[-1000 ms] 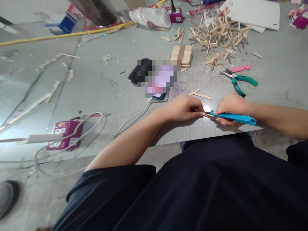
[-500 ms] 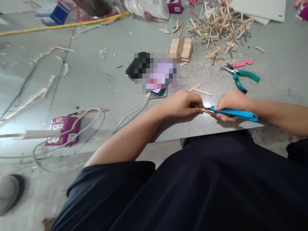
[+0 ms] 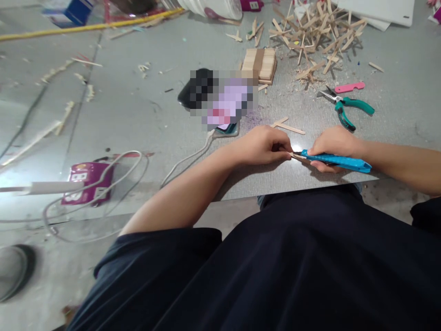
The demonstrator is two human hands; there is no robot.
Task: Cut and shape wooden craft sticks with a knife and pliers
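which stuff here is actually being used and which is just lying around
In use: left hand, pinching the thin wooden stick; right hand, gripping the blue knife against it.
Lying about: green pliers, pink tool, stick pile, stacked stick block, two loose sticks, white cable, magenta box.

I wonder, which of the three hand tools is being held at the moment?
The blue plastic utility knife, gripped in the right hand; the green-handled pliers and the small pink cutter lie untouched farther back.
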